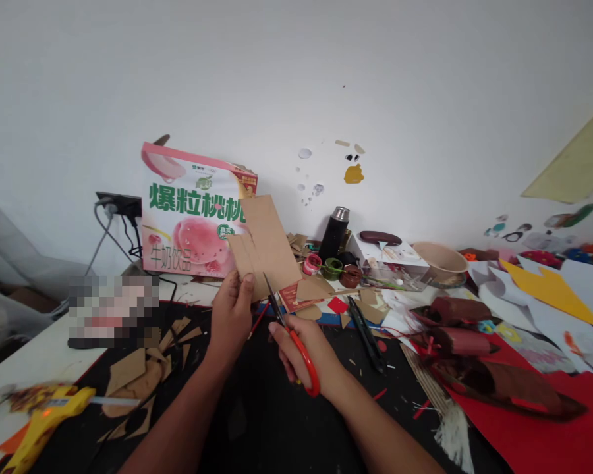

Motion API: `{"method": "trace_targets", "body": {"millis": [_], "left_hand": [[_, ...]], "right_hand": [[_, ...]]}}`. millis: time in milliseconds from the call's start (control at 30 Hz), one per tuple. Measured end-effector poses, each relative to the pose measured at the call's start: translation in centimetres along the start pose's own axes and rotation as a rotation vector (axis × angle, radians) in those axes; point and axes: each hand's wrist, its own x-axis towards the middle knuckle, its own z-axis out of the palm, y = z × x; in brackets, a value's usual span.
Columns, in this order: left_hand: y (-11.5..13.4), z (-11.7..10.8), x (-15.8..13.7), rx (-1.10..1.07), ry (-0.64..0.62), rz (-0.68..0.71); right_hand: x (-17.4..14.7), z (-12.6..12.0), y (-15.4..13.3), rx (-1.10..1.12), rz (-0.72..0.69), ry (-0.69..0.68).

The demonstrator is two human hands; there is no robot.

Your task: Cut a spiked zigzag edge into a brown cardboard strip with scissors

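Note:
My left hand [233, 306] pinches the lower left edge of a flat piece of brown cardboard [269, 240], holding it up above the table. Dark lines run across the cardboard's left part. Red-handled scissors [301, 359] are in my right hand [306, 352], with fingers wrapped round the handles. Their dark blades point up and away, the tip at the cardboard's lower edge. Whether the blades are parted, I cannot tell. Behind the cardboard stands a pink and white drink carton [192, 210], partly covered by it.
Cardboard scraps [133, 378] and a yellow glue gun [52, 421] lie to the left. A black utility knife [366, 336] is right of my hands. Paint jars [333, 268] and a black thermos [333, 237] stand behind. Brown boat-shaped models [514, 388] sit on red paper at right.

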Motion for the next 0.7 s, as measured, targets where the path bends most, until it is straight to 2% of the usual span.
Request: {"method": "trace_targets", "body": {"millis": [300,700], "left_hand": [[-0.8,0.1,0.2,-0.015,-0.006,-0.005],[-0.1,-0.3,0.3,0.016,0.007,-0.002]], "right_hand": [[0.5,0.1,1.1,-0.014,-0.011,0.010],[0.9,-0.5,1.6,0.119,-0.079,-0.092]]}}
